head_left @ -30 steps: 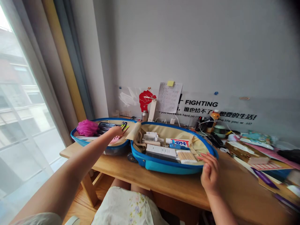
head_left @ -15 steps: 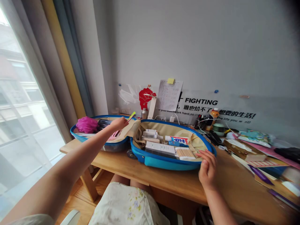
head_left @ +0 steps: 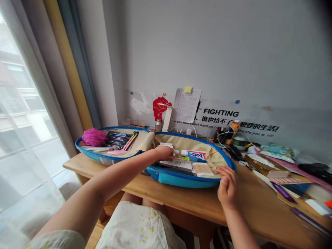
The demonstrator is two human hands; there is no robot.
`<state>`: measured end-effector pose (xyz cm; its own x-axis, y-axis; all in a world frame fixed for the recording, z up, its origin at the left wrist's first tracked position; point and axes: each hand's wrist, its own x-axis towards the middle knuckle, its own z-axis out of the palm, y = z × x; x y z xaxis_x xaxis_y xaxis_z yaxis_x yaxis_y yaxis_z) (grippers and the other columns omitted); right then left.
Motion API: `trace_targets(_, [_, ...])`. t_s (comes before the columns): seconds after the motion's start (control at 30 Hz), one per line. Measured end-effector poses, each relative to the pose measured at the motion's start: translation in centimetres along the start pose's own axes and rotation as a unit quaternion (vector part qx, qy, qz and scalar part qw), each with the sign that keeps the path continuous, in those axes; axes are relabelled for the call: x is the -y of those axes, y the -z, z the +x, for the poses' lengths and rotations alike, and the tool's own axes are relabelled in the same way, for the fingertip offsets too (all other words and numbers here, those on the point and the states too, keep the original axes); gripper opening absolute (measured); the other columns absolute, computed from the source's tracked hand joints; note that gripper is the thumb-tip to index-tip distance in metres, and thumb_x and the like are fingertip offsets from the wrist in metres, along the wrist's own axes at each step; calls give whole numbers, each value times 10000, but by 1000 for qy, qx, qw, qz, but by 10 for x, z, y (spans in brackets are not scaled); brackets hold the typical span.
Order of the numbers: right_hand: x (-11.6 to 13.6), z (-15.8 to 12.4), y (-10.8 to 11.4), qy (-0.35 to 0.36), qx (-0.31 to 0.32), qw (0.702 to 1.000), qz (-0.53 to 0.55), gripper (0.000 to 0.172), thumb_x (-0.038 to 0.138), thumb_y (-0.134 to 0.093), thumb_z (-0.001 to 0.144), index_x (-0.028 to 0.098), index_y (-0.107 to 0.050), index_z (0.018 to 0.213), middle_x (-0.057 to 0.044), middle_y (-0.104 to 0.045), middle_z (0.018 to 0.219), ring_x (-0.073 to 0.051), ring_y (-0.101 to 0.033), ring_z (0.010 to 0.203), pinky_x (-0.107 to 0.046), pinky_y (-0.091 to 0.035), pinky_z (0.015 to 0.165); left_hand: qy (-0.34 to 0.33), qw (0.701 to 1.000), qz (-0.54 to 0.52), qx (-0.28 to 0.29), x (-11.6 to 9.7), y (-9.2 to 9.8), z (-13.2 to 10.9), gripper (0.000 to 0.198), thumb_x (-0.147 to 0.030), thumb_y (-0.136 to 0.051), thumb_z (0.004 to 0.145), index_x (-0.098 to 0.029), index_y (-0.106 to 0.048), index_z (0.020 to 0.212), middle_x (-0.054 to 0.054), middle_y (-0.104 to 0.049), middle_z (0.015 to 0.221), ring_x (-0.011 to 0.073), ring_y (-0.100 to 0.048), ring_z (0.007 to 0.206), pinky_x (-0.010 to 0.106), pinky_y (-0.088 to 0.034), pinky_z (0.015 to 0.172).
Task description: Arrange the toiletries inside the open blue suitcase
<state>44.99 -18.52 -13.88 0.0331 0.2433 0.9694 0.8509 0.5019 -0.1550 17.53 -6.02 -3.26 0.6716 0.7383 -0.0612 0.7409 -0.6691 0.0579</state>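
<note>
One yellow-green stick [head_left: 183,158] in left hand [head_left: 165,152], wall lettering [head_left: 221,112] "FIGHTING"

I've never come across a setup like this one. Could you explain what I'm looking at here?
There's no machine: these are a person's bare hands, all seen from one camera worn on the head, looking forward and down. An open blue case lies on a wooden table. Its left half holds a pink mesh puff; its right half holds a toothpaste tube, cotton swabs and other items. The left hand holds a slim yellow-green item; the right hand is at the case's rim.
</note>
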Motion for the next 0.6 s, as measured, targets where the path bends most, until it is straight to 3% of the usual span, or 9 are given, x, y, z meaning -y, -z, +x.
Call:
trace_targets(0.3, [0,-1,0,-20,4,1000,-3,368,324,-322,980,192,-663,936,-118,-666,995,-267,-592,1106,-526,-462,971,3,1000,3,13,10,-14,10,275,-370,-674,813,-207,-686,1035,94,-692,1077,257,-655,1029,320,-507,848])
trace_targets(0.6, [0,0,0,-1,3,1000,-6,349,290,-323,980,192,-656,947,-115,-668,1000,-262,-591,1111,-520,-461,974,-5,1000,4,8,11,-12,8,283,-412,-671,810,-206,-714,998,95,-694,1073,259,-647,1036,318,-506,859])
